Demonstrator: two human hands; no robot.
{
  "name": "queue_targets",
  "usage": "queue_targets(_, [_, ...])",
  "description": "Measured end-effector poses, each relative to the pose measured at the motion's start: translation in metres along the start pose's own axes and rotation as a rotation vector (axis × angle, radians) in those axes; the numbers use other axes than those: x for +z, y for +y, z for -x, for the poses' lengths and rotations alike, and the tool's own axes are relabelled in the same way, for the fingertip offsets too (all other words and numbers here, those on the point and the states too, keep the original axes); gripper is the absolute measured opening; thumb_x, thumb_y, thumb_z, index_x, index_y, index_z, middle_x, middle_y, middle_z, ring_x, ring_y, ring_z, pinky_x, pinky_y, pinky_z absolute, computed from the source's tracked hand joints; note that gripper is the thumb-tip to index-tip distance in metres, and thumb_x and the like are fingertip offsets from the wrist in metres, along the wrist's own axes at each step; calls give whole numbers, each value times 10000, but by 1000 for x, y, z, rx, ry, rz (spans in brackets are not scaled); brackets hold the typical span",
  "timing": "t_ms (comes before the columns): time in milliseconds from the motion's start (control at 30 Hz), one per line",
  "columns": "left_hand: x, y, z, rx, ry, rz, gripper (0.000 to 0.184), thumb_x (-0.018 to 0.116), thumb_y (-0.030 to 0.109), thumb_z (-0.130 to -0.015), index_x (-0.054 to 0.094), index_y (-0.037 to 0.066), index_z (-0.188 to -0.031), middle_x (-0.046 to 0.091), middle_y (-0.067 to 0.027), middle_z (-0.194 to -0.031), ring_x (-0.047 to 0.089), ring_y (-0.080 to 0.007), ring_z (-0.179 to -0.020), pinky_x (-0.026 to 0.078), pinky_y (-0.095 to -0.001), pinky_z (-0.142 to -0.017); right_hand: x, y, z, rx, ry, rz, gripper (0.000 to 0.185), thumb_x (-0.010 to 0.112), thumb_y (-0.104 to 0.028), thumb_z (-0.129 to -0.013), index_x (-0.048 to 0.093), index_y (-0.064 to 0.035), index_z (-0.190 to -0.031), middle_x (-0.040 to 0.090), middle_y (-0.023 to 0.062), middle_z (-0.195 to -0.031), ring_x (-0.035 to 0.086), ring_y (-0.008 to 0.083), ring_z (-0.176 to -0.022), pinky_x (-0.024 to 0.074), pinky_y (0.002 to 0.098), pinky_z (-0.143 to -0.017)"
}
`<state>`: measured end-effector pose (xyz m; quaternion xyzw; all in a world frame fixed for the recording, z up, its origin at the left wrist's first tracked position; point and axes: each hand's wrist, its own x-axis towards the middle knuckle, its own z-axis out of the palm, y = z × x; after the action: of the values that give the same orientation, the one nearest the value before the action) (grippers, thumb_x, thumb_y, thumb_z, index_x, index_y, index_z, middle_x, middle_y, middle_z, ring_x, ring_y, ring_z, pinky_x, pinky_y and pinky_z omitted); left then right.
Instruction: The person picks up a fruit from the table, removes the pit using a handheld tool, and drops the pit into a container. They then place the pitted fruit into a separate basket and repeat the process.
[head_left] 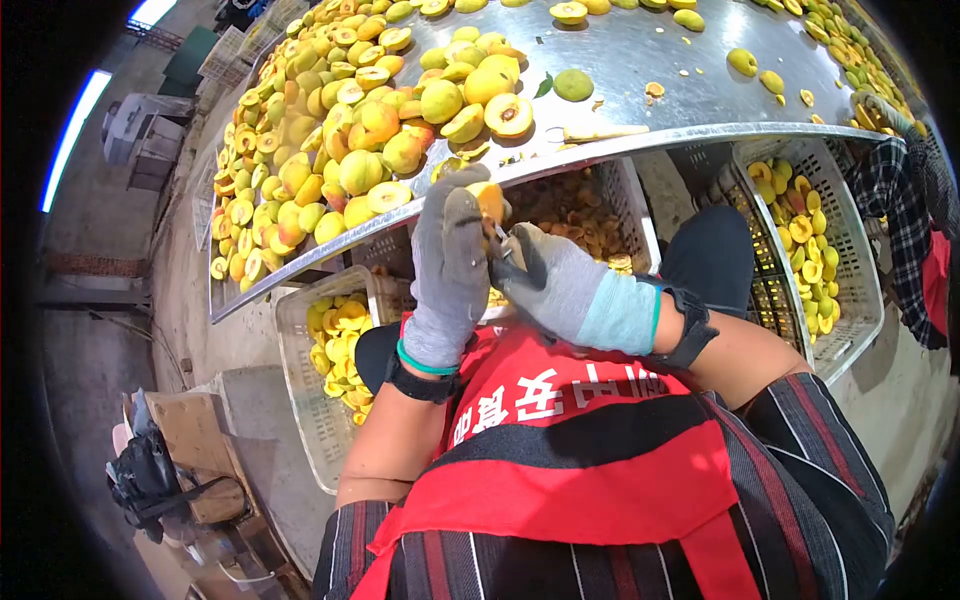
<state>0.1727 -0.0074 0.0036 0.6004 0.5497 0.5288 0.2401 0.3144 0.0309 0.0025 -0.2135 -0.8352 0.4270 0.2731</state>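
Note:
My left hand (pixel 447 265), in a grey work glove, is closed around a yellow-orange peach half (pixel 487 203) just below the table edge. Against that fruit my right hand (pixel 555 280), gloved in grey with a pale teal cuff, is closed on a small metal-tipped tool (pixel 503 236). Its handle is mostly hidden by the fingers, so I cannot tell its exact kind. Beneath both hands stands a crate (pixel 632 215) holding brown pits or scraps. Above them on the metal table lies a heap of peaches (pixel 360 172), many cut open.
The metal table's raised rim (pixel 700 133) curves in front of me. A light-handled tool (pixel 605 133) lies near it. White crates of peach halves stand at left (pixel 300 400) and right (pixel 850 250). A co-worker's plaid sleeve (pixel 885 190) shows at far right.

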Motion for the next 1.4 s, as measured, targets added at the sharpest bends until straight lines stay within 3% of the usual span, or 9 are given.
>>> queue_targets(133, [-7, -22, 7, -161, -146, -281, 290, 476, 218, -889, 507, 2, -1081, 545, -115, -1004, 555, -222, -878, 442, -332, -781, -7, 15, 11, 114, -247, 178, 390, 535, -332, -827, 475, 30, -958, 575, 252, -764, 572, 411, -761, 460, 457, -669])
queue_targets(233, [-12, 6, -9, -694, -183, 472, 258, 491, 200, -849, 574, 8, -1000, 560, -109, -1061, 527, -200, -913, 438, -328, -783, 4, 36, 7, -180, -92, 83, 328, 527, -320, -845, 490, -2, -921, 577, 190, -688, 582, 356, -595, 475, 433, -547])
queue_targets(367, [-2, -5, -13, 48, -91, -33, 234, 435, 137, -865, 590, -8, -963, 597, -91, -986, 557, -187, -866, 447, -280, -783, -19, -10, 2, 665, -225, -835, 259, 508, -291, -865, 506, -32, -861, 549, 106, -618, 533, 239, -444, 442, 360, -406])
queue_targets(467, [10, -2, -3, -178, -24, 157, 288, 377, 132, -876, 560, -31, -1027, 593, -111, -1002, 586, -185, -865, 456, -278, -782, -16, -12, 3, 720, -187, -1045, 234, 488, -268, -876, 499, -45, -806, 503, 51, -574, 474, 149, -387, 389, 287, -335])
queue_targets(633, [-1, 14, -8, -110, -82, 69, 328, 329, 139, -880, 599, -38, -938, 615, -110, -927, 591, -173, -824, 461, -289, -762, -12, -10, 0, 632, -292, -638, 275, 509, -290, -879, 512, -17, -849, 531, 97, -604, 538, 195, -438, 446, 314, -403])
queue_targets(700, [-2, 14, -9, -56, -77, -42, 333, 328, 146, -881, 600, -39, -934, 620, -106, -916, 586, -162, -814, 452, -277, -759, 10, 24, 2, -110, -156, 180, 302, 493, -300, -882, 524, 1, -873, 550, 154, -724, 586, 259, -552, 489, 355, -513])
queue_targets(833, [-13, 8, -7, -74, -253, -77, 331, 331, 154, -884, 606, -25, -928, 630, -104, -907, 586, -174, -803, 448, -272, -751, 5, 29, 5, -57, -307, 170, 325, 488, -317, -876, 531, 6, -882, 543, 189, -821, 593, 316, -653, 496, 380, -614])
queue_targets(1100, [-3, -15, -14, -340, -136, 242, 297, 391, 178, -877, 614, -10, -933, 647, -94, -907, 594, -165, -811, 453, -292, -757, -19, -12, -3, 724, -360, -816, 294, 480, -297, -866, 519, -50, -712, 496, 55, -534, 502, 154, -390, 403, 274, -355])
queue_targets(1400, [19, -6, -5, -339, 46, 600, 458, 293, 351, -963, 545, -22, -1050, 644, -128, -823, 611, -155, -711, 507, -262, -631, -19, 8, 4, 902, -474, -1894, 269, 384, -290, -943, 532, -83, -858, 413, -15, -511, 377, 84, -330, 291, 228, -330])
